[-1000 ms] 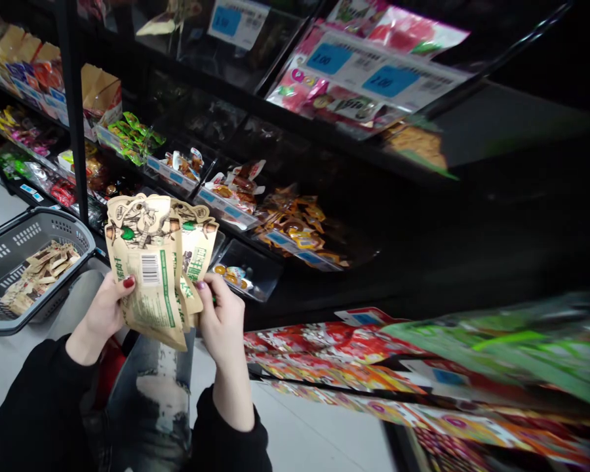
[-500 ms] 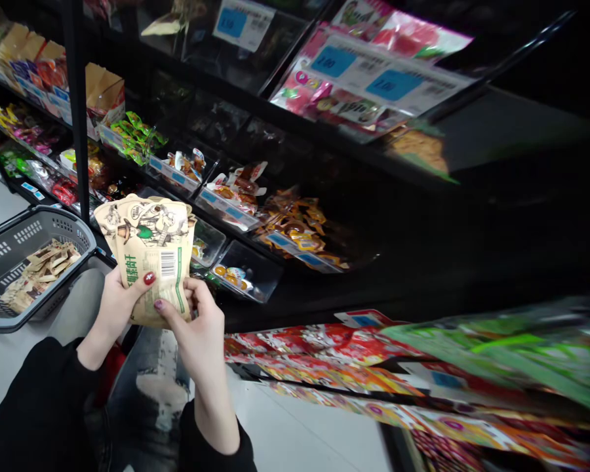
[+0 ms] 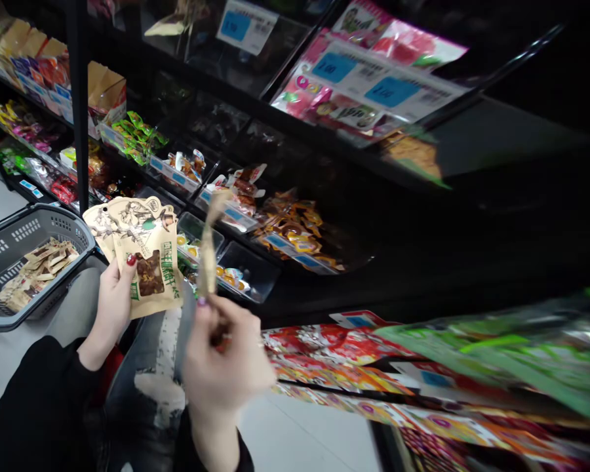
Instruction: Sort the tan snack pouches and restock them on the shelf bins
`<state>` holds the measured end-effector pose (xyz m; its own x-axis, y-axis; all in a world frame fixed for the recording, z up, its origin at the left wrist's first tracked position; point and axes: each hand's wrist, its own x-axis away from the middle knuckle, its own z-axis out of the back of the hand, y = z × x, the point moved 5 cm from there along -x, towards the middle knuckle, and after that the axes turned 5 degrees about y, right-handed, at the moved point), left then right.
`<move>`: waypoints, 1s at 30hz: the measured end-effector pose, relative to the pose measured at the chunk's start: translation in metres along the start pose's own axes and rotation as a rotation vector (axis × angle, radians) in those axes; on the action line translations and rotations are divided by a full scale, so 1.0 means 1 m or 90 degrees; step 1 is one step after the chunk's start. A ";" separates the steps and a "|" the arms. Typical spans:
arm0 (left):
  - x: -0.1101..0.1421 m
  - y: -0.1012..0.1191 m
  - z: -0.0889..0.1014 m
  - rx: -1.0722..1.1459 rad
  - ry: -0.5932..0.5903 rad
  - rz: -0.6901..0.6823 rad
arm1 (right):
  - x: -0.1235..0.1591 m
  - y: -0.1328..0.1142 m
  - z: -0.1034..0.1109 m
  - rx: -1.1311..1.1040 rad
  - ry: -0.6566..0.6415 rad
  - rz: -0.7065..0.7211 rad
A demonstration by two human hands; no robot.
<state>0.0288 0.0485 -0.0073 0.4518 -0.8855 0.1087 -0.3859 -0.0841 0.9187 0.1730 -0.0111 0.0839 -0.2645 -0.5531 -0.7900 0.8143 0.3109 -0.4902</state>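
Note:
My left hand [image 3: 113, 305] grips a fanned stack of tan snack pouches [image 3: 150, 272], its red-nailed thumb on the front one. That pouch has a clear window over brown contents, green lettering and a cartoon drawing. To the right, my right hand [image 3: 229, 360] pinches a single snack pouch [image 3: 208, 255] that is turned edge-on and blurred by motion. A gap separates it from the stack. Below the hands are my knees in ripped jeans [image 3: 160, 387].
A grey shopping basket [image 3: 86, 229] with several small tan packets [image 3: 42, 269] stands at left. Black shelves hold bins of wrapped snacks [image 3: 295, 226]. A black post [image 3: 80, 118] rises behind the basket. Hanging packets [image 3: 319, 347] crowd the lower right; pink bags [image 3: 393, 42] sit above.
My right hand first closed in on the stack, then moved right with one pouch, apart from the rest. The front pouch in my left hand now shows its windowed side instead of the barcode.

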 end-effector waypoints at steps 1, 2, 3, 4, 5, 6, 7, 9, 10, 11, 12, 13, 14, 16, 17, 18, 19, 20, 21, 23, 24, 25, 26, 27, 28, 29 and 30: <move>0.003 0.002 -0.002 0.004 -0.002 0.004 | 0.006 -0.016 -0.006 0.068 -0.010 0.112; 0.006 0.004 -0.004 0.026 -0.012 0.015 | 0.013 -0.029 -0.015 0.114 -0.024 0.200; 0.009 0.007 -0.007 0.056 -0.031 0.031 | 0.020 -0.038 -0.023 0.143 -0.039 0.258; 0.012 0.010 -0.010 0.081 -0.055 0.050 | 0.025 -0.044 -0.030 0.154 -0.057 0.289; 0.014 0.012 -0.012 0.095 -0.074 0.066 | 0.029 -0.046 -0.035 0.149 -0.078 0.297; 0.014 0.015 -0.013 0.093 -0.085 0.078 | 0.031 -0.047 -0.038 0.122 -0.102 0.292; 0.013 0.016 -0.012 0.081 -0.084 0.083 | 0.031 -0.045 -0.039 0.071 -0.136 0.282; 0.007 0.017 -0.007 0.055 -0.058 0.084 | 0.026 -0.036 -0.036 -0.066 -0.197 0.239; 0.004 0.016 -0.005 0.058 -0.045 0.089 | 0.020 -0.027 -0.033 -0.114 -0.202 0.201; 0.000 0.013 -0.003 0.065 -0.041 0.101 | 0.012 -0.017 -0.030 -0.131 -0.192 0.148; -0.004 0.009 -0.001 0.070 -0.043 0.119 | 0.004 -0.004 -0.029 -0.117 -0.177 0.079; -0.007 0.005 -0.001 0.072 -0.047 0.140 | -0.004 0.011 -0.030 -0.085 -0.171 -0.002; -0.009 0.001 0.000 0.070 -0.052 0.159 | -0.009 0.025 -0.034 -0.063 -0.195 -0.085; -0.012 -0.005 0.000 0.060 -0.059 0.183 | -0.010 0.046 -0.051 -0.100 -0.331 -0.228; -0.013 -0.006 0.000 0.057 -0.062 0.189 | -0.008 0.052 -0.060 -0.144 -0.402 -0.280; -0.013 -0.007 0.000 0.055 -0.067 0.192 | -0.005 0.055 -0.067 -0.184 -0.451 -0.317; -0.013 -0.007 0.000 0.054 -0.073 0.192 | -0.002 0.057 -0.071 -0.212 -0.469 -0.340; -0.013 -0.006 0.000 0.054 -0.078 0.189 | 0.000 0.057 -0.073 -0.226 -0.463 -0.355; -0.013 -0.004 0.000 0.056 -0.084 0.183 | 0.002 0.057 -0.073 -0.236 -0.441 -0.362; -0.012 0.000 0.000 0.060 -0.099 0.169 | 0.008 0.054 -0.071 -0.245 -0.392 -0.351; -0.012 0.002 -0.001 0.064 -0.113 0.166 | 0.012 0.052 -0.070 -0.244 -0.367 -0.325; -0.011 0.004 -0.002 0.070 -0.132 0.170 | 0.016 0.049 -0.067 -0.235 -0.333 -0.289; -0.009 0.006 -0.004 0.076 -0.152 0.176 | 0.020 0.047 -0.064 -0.220 -0.295 -0.247; -0.008 0.007 -0.005 0.082 -0.171 0.181 | 0.024 0.047 -0.062 -0.206 -0.260 -0.208; -0.007 0.009 -0.007 0.084 -0.186 0.183 | 0.028 0.047 -0.060 -0.200 -0.237 -0.182; -0.007 0.011 -0.007 0.079 -0.193 0.176 | 0.032 0.050 -0.060 -0.205 -0.222 -0.174; -0.007 0.013 -0.006 0.062 -0.197 0.162 | 0.034 0.054 -0.062 -0.223 -0.217 -0.188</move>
<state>0.0255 0.0563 0.0064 0.0754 -0.9780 0.1945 -0.5354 0.1248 0.8353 0.1761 0.0344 0.0075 -0.2261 -0.8558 -0.4653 0.4961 0.3099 -0.8110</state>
